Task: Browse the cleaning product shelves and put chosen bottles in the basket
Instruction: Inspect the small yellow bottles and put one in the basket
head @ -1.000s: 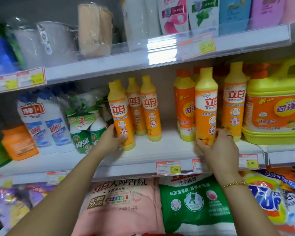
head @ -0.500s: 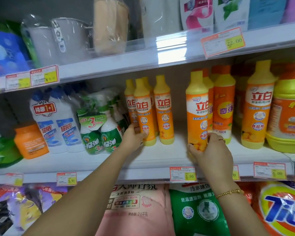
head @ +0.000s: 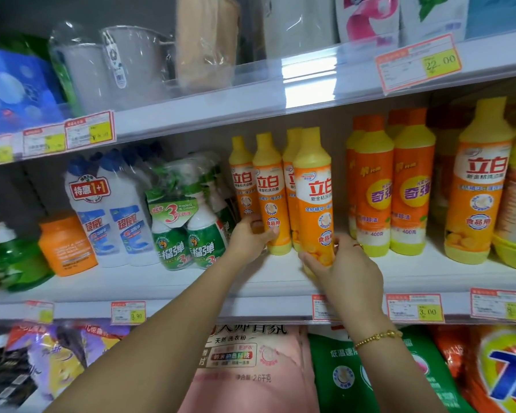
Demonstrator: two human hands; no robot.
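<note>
Picking is under way, nothing more: the right hand [head: 346,272] grips the base of the front bottle [head: 313,189], which stands upright ahead of its row on the shelf [head: 191,281]; whether it is lifted clear I cannot tell. The left hand [head: 249,238] curls round the foot of a second bottle [head: 269,186] in that row, just beside. No basket is in view, so I judge nothing is placed yet; lifting out and dropping in remain.

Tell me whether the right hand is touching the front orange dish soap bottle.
Touching. The head view shows the right hand pinching the base of the front orange dish soap bottle between thumb and fingers.
</note>
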